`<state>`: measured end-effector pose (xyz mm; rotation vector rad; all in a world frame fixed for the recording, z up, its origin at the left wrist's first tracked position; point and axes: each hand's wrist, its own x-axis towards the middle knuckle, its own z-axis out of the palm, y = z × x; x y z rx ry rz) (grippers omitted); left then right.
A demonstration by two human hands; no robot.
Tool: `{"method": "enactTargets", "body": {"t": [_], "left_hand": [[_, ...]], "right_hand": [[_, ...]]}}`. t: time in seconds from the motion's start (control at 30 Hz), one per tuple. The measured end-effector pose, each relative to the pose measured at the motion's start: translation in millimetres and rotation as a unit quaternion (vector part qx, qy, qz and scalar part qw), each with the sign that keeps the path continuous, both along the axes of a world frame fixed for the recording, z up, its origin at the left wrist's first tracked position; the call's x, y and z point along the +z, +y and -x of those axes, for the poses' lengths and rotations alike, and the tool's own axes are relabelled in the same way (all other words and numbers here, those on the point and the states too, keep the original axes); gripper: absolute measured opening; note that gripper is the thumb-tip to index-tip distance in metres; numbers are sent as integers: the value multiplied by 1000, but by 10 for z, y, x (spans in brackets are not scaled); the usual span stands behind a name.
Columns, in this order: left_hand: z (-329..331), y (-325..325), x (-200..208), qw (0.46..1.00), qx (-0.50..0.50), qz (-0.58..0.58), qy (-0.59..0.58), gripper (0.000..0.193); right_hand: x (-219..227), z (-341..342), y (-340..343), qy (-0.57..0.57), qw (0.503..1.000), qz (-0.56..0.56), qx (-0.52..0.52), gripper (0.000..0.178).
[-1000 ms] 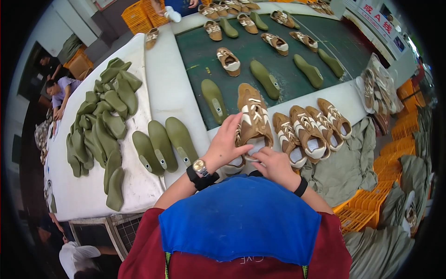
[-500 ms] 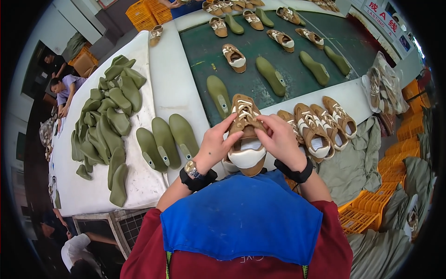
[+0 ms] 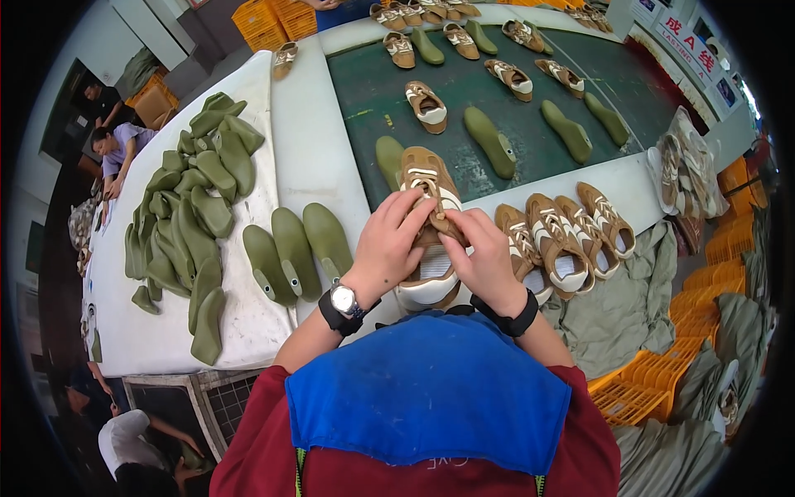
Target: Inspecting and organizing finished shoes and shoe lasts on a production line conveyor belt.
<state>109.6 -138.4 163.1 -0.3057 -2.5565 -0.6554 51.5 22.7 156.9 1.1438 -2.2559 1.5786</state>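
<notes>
A brown sneaker [image 3: 427, 164] with white stripes and a white heel is in front of me, toe pointing away. My left hand [image 3: 389, 236] lies over its lacing, fingers bent and gripping near the top of the tongue. From the other side my right hand [image 3: 484, 253] pinches the tongue and lace area, its fingertips almost meeting the left ones. Below them the shoe's opening shows a pale striped insole. More brown sneakers [image 3: 553, 232] stand in a row right of my right hand. Left of my left hand, several green shoe lasts [image 3: 290, 244] lie side by side.
A heap of green lasts [image 3: 199, 207] covers part of the white table [image 3: 248, 323] at left. Ahead, a dark green conveyor belt [image 3: 381, 91] carries sneakers and lasts. Orange crates [image 3: 642, 385] and grey-green cloth are at right. Other people [image 3: 124, 153] work at far left.
My hands have come closer together over the lacing, the left one shifting onto the laces. The sneaker has moved slightly left, and the whole view has shifted a little.
</notes>
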Motion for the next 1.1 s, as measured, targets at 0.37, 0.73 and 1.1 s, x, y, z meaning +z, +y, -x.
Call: {"method": "enactTargets", "body": {"t": [0.37,0.73,1.1], "left_hand": [[-17,-75,-303,996,61,64,25,46],[-204,-197,-409,992,62,-14,-109,53],[-349,-1009,-816,750,192,-626,-99,46]], "right_hand": [[-20,-320,51,87,983,-134,90,30],[-148,-340,4,21,949,-272,158,39],[-269,-274,70,97,941,-211,247,38]]}}
